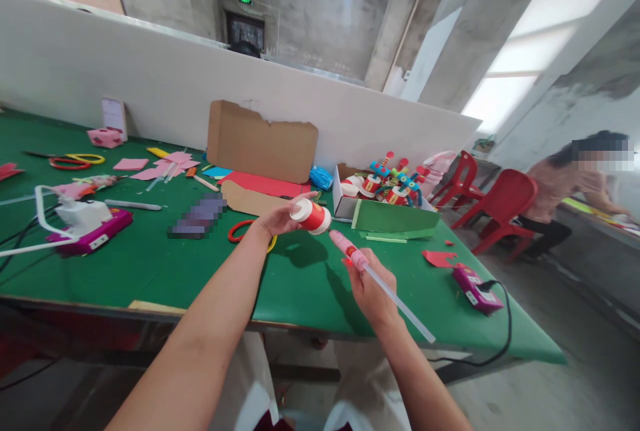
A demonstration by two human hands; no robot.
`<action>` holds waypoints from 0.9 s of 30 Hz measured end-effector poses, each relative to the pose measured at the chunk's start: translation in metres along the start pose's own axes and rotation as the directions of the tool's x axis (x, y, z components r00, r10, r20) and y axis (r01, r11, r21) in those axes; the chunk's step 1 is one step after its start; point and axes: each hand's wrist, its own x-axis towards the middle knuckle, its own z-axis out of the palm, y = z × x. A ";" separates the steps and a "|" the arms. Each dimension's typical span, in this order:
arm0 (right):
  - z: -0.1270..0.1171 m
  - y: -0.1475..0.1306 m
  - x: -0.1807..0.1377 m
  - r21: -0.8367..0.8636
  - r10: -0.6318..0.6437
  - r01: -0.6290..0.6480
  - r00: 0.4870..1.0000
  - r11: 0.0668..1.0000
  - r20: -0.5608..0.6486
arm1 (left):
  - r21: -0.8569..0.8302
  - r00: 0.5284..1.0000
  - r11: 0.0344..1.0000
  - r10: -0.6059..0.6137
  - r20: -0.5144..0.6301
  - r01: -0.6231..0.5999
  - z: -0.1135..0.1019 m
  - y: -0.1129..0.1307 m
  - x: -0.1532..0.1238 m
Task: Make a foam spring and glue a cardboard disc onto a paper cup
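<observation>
My left hand (280, 217) grips a small drum-shaped piece (314, 217), with white ends and a red band round its middle, above the table. In my right hand (374, 289) is a pink hot glue gun (349, 249), its nozzle pointing up and left. The nozzle lies close to the lower right end of the drum-shaped piece; whether they touch I cannot tell. Out of the gun's back runs a long translucent glue stick (400, 304). Red-and-yellow-handled scissors (239, 231) lie partly hidden behind my left hand.
A box (345, 201) of colourful spring-limbed figures stands at the back right, with green card (395, 219) before it. Brown cardboard (260, 144) leans on the partition. Purple power strips (477, 289) (95, 234) with cables lie at both sides. A person (570, 177) sits far right.
</observation>
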 end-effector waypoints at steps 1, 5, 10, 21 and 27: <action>0.000 0.000 0.001 0.003 0.005 -0.005 1.000 1.000 -0.011 | 0.002 1.000 1.000 0.000 0.000 0.000 0.000 0.000 0.000; -0.001 0.000 0.005 0.015 0.015 -0.015 1.000 1.000 -0.025 | -0.001 1.000 1.000 -0.006 -0.011 0.006 0.000 0.000 0.000; -0.001 -0.001 0.004 0.007 0.002 -0.002 1.000 1.000 0.000 | 0.014 1.000 1.000 0.015 -0.006 -0.015 0.000 0.000 0.000; -0.003 -0.001 0.008 0.030 0.041 -0.041 0.999 0.999 -0.007 | 0.009 1.000 1.000 0.007 -0.020 -0.007 0.001 -0.001 0.000; -0.004 -0.002 0.009 0.012 0.070 -0.070 0.997 0.997 0.013 | 0.021 1.000 1.000 0.001 -0.010 -0.001 0.000 0.000 0.000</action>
